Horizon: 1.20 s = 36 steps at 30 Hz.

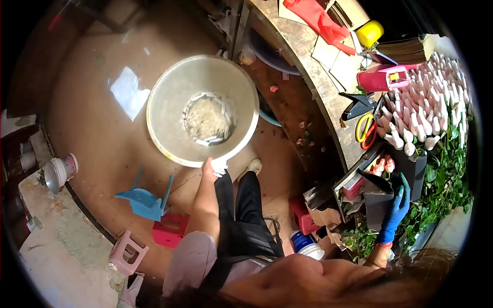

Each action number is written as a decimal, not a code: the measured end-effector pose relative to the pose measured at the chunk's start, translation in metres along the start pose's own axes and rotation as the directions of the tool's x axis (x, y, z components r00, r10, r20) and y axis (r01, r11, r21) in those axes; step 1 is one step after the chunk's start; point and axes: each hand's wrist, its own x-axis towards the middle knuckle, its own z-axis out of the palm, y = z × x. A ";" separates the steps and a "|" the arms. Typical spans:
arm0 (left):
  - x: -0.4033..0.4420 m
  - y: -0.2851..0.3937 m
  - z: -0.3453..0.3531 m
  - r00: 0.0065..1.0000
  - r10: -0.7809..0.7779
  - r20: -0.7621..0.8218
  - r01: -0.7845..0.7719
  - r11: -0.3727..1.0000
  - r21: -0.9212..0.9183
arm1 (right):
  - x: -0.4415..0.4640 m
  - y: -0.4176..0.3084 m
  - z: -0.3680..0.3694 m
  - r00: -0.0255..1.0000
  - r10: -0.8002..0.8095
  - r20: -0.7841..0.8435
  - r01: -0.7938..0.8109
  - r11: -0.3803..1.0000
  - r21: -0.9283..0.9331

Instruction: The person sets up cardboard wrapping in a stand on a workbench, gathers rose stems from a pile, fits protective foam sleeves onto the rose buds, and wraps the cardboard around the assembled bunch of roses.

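My left hand (208, 172) is at the near rim of a large pale bin (154, 126), its fingers closed around a crumpled white piece (220, 167) that looks like paper or tissue. Inside the bin lie sandy material (205, 118) and several white strips. My right hand (398, 205), in a blue glove, lies with outstretched fingers against dark corrugated cardboard (377, 205); its thumb is hard to make out. Just beyond the fingertips are several orange-red and white rose heads (382, 166), partly hidden by the cardboard.
White-sleeved flower buds (418, 110) with green leaves fill the right. Yellow-and-red scissors (365, 131), a black stapler (355, 105) and a pink tape dispenser (377, 79) rest on the worktop (292, 31). On the floor stand a blue stool (144, 203) and red stool (169, 230).
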 end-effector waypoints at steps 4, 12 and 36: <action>0.047 -0.016 0.045 0.969 -0.063 -0.240 0.057 0.998 -0.031 | -0.001 -0.004 0.001 1.000 0.003 -0.017 -0.004 1.000 -0.010; 0.013 0.003 0.058 0.974 0.131 -0.187 0.043 0.699 0.714 | 0.000 -0.002 -0.003 1.000 -0.013 0.008 0.013 1.000 -0.002; -0.136 -0.062 0.273 0.985 0.041 0.169 -0.172 0.398 0.901 | 0.001 -0.008 -0.014 0.903 -0.365 -0.226 0.338 0.929 -0.154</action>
